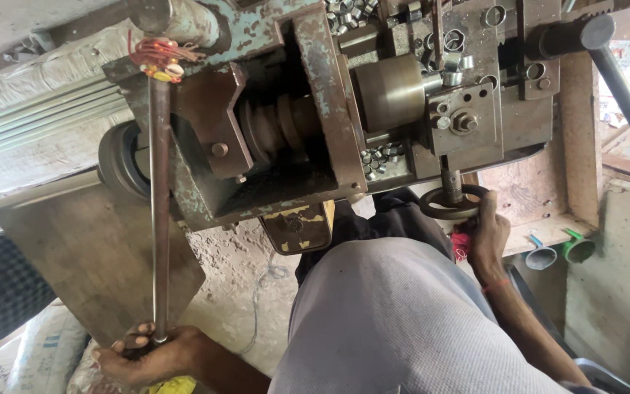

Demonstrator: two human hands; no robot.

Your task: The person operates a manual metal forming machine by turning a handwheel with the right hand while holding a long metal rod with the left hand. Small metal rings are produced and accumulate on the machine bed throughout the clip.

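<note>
I look down on an old lathe-like machine (308,109) with worn blue-green paint. My left hand (151,354) grips the lower end of a long thin metal lever rod (159,219) that runs up to the machine's left side. My right hand (486,230) holds the rim of a small dark handwheel (439,208) under the tool slide. A shiny cylindrical chuck (391,91) sits in the middle of the machine. Several small metal rings (380,157) lie on the bed near it.
A bundle of red and yellow thread (160,58) is tied at the rod's top. A black belt pulley (119,160) is at the left. A long dark handle (625,95) slants down at the right. Green and blue pipe ends (559,252) lie on a wooden ledge. Sacks (41,350) lie bottom left.
</note>
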